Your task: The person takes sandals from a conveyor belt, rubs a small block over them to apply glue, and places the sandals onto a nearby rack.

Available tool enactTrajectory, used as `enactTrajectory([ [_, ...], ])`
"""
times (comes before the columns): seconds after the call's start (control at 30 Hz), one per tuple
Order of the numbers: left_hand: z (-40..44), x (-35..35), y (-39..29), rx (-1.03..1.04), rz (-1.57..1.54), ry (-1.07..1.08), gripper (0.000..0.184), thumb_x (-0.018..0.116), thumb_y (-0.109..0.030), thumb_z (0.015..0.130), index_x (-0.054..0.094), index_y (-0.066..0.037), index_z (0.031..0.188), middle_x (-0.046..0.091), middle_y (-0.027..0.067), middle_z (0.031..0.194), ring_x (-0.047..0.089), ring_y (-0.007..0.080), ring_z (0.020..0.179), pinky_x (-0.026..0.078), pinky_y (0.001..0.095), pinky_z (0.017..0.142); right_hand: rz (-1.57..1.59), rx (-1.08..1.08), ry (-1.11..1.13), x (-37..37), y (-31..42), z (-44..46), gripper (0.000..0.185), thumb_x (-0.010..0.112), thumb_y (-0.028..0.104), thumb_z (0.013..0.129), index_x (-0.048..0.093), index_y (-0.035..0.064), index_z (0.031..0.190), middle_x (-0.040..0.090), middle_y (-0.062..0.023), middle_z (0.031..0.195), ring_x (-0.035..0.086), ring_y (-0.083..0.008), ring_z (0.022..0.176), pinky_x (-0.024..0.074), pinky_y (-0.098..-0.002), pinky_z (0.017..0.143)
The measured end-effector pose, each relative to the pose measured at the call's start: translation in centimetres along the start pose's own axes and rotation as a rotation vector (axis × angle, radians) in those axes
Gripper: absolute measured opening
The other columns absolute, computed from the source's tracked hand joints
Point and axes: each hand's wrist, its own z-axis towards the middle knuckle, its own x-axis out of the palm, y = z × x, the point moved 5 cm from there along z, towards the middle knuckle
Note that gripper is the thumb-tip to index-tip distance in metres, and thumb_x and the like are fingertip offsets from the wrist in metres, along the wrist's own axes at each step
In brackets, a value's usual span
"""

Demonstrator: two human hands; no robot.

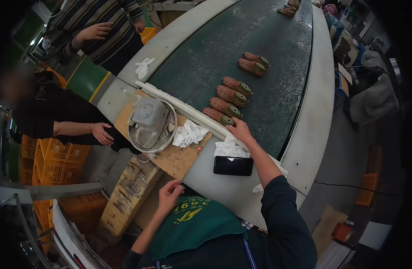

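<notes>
My right hand (240, 131) reaches over the near end of the green conveyor belt (188, 67). Its fingers close on the heel end of the nearest brown shoe (218, 116). Behind that shoe several more like it stand in a row, among them a brown shoe (233, 94) with a dark green opening. Close to my green apron (197, 224), at the table's edge, is my left hand (171, 194). Its fingers are curled together, and whatever may be between them is too small to make out.
A black phone (233, 166) lies beside crumpled white tissue (230, 148). To the left, a round tub (159, 145) with a plastic container (149, 114) sits on a wooden board (179, 163). Two people stand at the left, near stacked orange crates (58, 157). A white bar (183, 107) crosses the belt's end.
</notes>
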Motion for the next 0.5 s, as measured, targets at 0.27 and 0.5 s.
enactTrajectory([
  [0.27,1.5,5.7,-3.7,0.107,0.141,0.199,0.028,0.059,-0.005,0.085,0.054,0.002,0.111,0.061,0.0049,0.089,0.058,0.0102,0.080,0.047,0.0229,0.073,0.170,-0.086,-0.226,-0.8,-0.4,1.4,0.047,0.063,0.034,0.076,0.055,0.0022,0.110,0.060,-0.0221,0.100,0.058,-0.0365,0.094,0.0452,-0.0391,0.081],
  [0.5,1.9,5.1,-3.2,-0.004,0.046,0.156,0.028,0.058,-0.007,0.086,0.054,0.002,0.111,0.060,0.0036,0.086,0.057,0.0090,0.076,0.047,0.0220,0.071,0.739,0.200,-0.046,0.8,1.2,2.3,0.046,0.071,0.031,0.074,0.056,0.0019,0.106,0.059,-0.0065,0.094,0.057,-0.0141,0.084,0.0462,-0.0286,0.076],
])
